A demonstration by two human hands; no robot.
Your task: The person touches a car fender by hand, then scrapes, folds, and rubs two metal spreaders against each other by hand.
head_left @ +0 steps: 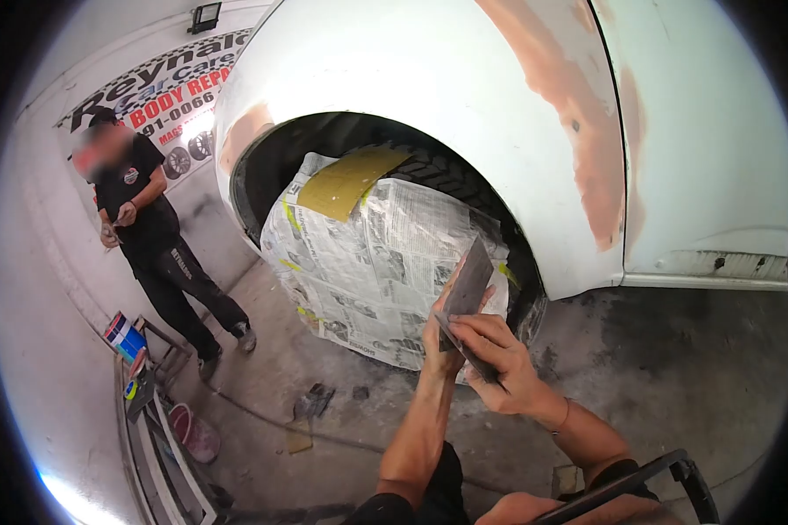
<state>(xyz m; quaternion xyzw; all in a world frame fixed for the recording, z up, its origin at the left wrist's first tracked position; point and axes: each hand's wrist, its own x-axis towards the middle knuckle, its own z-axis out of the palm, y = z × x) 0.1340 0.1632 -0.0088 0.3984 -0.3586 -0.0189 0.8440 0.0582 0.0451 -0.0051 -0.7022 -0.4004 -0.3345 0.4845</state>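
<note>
My left hand (436,337) is wrapped around a long, flat dark grey sanding block (471,282), held up at a slant in front of the covered wheel. At the block's lower end, my right hand (506,367) pinches a thin dark strip (476,355) that looks like sandpaper; whether it is fixed to the block I cannot tell. Behind both hands, newspaper (385,271) covers the wheel. A yellow-brown sheet of sandpaper (346,182) lies on top of it, against the tyre.
A white car fender (394,61) with brownish filler patches (591,157) rises above the wheel. At left stands another person (136,188), hands together. A paint can (124,337), a metal stand (162,437) and a bucket (194,433) are lower left. A hose (324,435) crosses the floor.
</note>
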